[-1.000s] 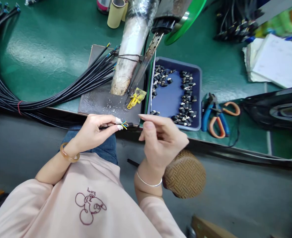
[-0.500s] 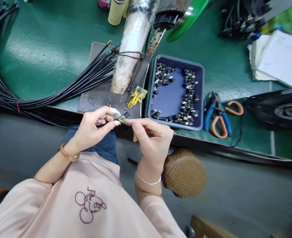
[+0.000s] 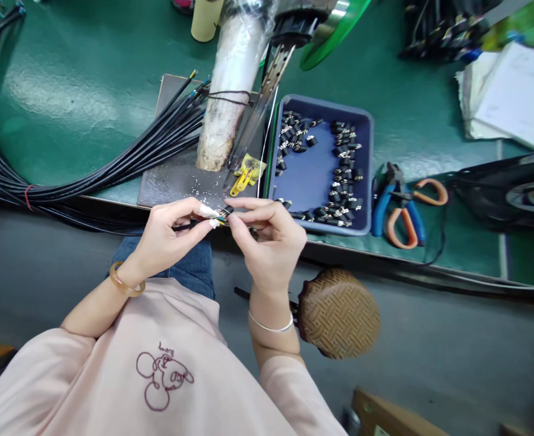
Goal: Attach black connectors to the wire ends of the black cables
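My left hand [image 3: 169, 235], its thumb and index tips wrapped in white, pinches the end of a black cable [image 3: 183, 227]. Thin coloured wires [image 3: 221, 220] stick out past those fingertips. At the wires, a small black connector [image 3: 226, 209] shows partly between both hands. The thumb and fingers of my right hand [image 3: 270, 239] are closed around it, covering most of it. Whether wire and connector touch is hidden by the fingers. Just above lies a dark plate [image 3: 167, 184] strewn with small bright bits, and a yellow clip-like piece [image 3: 243, 180] rests there.
A soldering iron [image 3: 253, 115] slants down beside a plastic-wrapped tube [image 3: 221, 115]. The blue tray [image 3: 370, 175] to the right holds several black connectors. Farther right lie pliers [image 3: 398, 206]. A bundle of black cables [image 3: 67, 192] spreads left. A stool [image 3: 339, 312] stands below the table edge.
My right hand has shifted slightly left and its fingers have moved from the wire ends up onto the black connector. My left hand keeps its hold on the cable. The view has shifted slightly.
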{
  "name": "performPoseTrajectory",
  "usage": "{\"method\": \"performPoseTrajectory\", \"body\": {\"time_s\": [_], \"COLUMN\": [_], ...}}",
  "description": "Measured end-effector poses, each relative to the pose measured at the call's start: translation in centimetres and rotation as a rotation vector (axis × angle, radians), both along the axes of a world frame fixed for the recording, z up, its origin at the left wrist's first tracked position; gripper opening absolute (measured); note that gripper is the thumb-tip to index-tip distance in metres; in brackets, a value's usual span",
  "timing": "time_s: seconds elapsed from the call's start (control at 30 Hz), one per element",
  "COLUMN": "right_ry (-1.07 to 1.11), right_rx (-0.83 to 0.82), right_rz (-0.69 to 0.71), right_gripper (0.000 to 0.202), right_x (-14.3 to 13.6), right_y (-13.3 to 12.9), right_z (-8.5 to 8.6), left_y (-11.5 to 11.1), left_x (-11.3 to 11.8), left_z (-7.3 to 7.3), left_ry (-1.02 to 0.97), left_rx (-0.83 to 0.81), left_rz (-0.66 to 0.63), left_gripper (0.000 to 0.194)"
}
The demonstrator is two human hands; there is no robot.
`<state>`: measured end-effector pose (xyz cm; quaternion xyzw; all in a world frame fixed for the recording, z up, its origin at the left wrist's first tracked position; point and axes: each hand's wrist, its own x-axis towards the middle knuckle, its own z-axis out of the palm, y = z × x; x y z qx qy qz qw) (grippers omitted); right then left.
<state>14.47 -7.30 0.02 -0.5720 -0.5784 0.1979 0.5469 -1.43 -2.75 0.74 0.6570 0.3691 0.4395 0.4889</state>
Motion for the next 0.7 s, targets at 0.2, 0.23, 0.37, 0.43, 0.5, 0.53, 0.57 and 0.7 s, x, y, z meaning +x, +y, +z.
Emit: {"method": "performPoseTrajectory", "body": {"time_s": [0.2,0.23,0.37,0.43,0.5,0.53,0.57,0.7], "right_ry": [-0.236,-0.277,-0.296,-0.233,-0.168,-0.146,-0.13,-0.102], "right_rx": [0.244,0.268,0.257,0.215,0.175,0.161,0.151,0.137], "right_rz": [-0.152,-0.165,-0.172,-0.152,-0.12,-0.105,-0.094,-0.074], "right_gripper": [0.013,0.015,0.012,0.011,0.012,0.012,0.013,0.013], "right_x": [-0.8,-0.9,-0.9,-0.8,-0.7,-0.6,-0.6,-0.5], "right_y": [0.6,0.7,1.0,1.1,1.1,1.2,1.2,1.4], "right_z": [-0.8,-0.8,-0.6,-0.5,-0.5,-0.5,-0.5,-0.5], "left_y": [0.2,0.4,0.7,0.9,1.0,1.1,1.2,1.4], "left_x": [1.2,1.4,1.9,2.0,2.2,2.2,2.3,2.5], "left_z": [-0.3,-0.3,-0.3,-0.2,-0.2,-0.3,-0.3,-0.2], "left_ry": [0.017,0.008,-0.027,-0.033,-0.041,-0.045,-0.048,-0.043], "left_rx": [-0.033,-0.031,-0.064,-0.08,-0.087,-0.09,-0.093,-0.101], "left_rz": [0.143,0.151,0.168,0.181,0.195,0.2,0.205,0.22], "left_gripper": [0.007,0.007,0.007,0.007,0.006,0.006,0.005,0.007]}}
